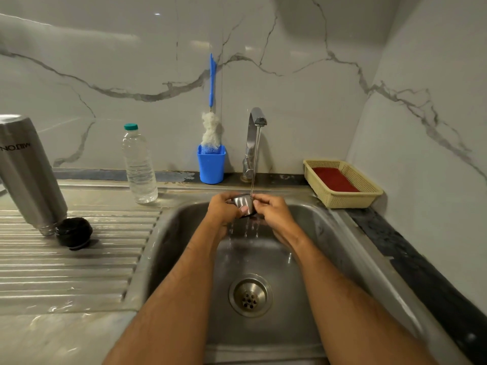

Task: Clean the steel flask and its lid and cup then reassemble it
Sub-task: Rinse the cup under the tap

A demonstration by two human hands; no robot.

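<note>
Both hands, left hand (224,208) and right hand (271,212), fingers curled around a small steel cup (243,204) under the tap stream (255,159); wet, light, probably slippery, best gripped by its sides

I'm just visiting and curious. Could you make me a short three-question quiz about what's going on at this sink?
1. True or false: the tap is running.
2. What do the left hand and the right hand hold? A) steel cup B) a red sponge C) a glass jar
3. Fill in: the black lid lies on the draining board beside the upside-down ____.

Key: 1 true; 2 A; 3 steel flask.
</note>
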